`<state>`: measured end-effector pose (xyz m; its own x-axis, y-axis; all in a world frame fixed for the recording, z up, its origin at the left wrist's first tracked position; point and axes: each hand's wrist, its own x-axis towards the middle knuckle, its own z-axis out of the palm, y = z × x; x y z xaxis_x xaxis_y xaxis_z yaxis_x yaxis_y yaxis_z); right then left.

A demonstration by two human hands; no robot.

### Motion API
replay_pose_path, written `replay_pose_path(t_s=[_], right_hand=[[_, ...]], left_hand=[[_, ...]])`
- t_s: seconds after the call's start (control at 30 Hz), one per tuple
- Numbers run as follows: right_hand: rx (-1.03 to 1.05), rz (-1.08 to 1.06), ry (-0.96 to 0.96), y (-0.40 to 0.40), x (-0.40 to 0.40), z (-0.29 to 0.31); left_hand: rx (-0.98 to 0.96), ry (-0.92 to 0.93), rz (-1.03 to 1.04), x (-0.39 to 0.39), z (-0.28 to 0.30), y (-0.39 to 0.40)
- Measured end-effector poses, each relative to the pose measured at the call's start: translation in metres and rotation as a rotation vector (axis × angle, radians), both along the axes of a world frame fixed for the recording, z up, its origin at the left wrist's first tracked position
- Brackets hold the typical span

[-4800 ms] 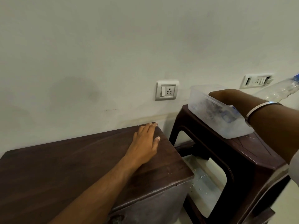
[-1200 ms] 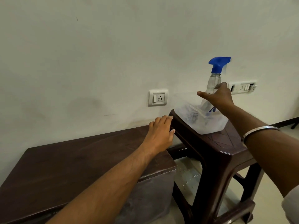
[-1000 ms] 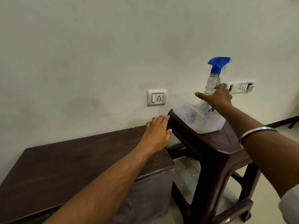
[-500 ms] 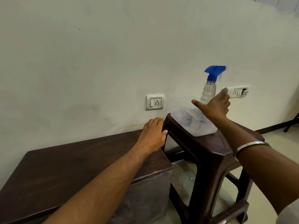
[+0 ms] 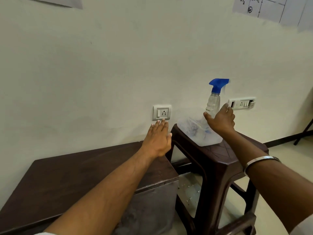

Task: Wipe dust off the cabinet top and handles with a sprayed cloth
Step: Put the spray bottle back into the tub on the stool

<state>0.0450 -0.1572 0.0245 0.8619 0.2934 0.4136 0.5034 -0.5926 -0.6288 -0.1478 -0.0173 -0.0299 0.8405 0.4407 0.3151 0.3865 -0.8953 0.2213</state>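
Left hand (image 5: 157, 139) lies above the right end of the cabinet top (image 5: 71, 173), fingers straight and together, pointing toward the wall; whether the palm touches the wood cannot be told. This grip is flat and has hold of nothing.

Right hand (image 5: 220, 121) is raised at the spray bottle (image 5: 213, 100), thumb spread out toward 9 o'clock, fingers extended toward 12. The grip is wide open; no finger curls round the bottle, and whether the palm touches it cannot be told. A metal bangle (image 5: 259, 162) sits on the right wrist.

The bottle stands upright, clear body, blue trigger head (image 5: 218, 83), in or just behind a clear plastic tub (image 5: 193, 131); which of the two is unclear. The tub rests on the back of a dark brown plastic stool (image 5: 218, 167), at 3 o'clock from the cabinet and just beside it.

The cabinet is low and dark brown, set against the pale wall. No cloth can be made out; the tub's contents are blurred.

Wall socket (image 5: 161, 112) at 12 o'clock from the left hand. Switch plate (image 5: 242, 103) at 3 o'clock from the bottle. Papers (image 5: 271, 7) pinned at the top right.
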Motion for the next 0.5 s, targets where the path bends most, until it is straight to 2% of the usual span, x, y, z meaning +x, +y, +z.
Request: replay_pose_path(t_s=[0.33,0.5], right_hand=[[-0.06,0.03,-0.083,-0.009,-0.019,-0.012],[-0.271,0.124,-0.229,-0.006,-0.021,-0.029]], left_hand=[[0.014,0.006,0.049,-0.022,0.012,-0.001],[0.012,0.013,0.053,-0.026,0.01,0.0]])
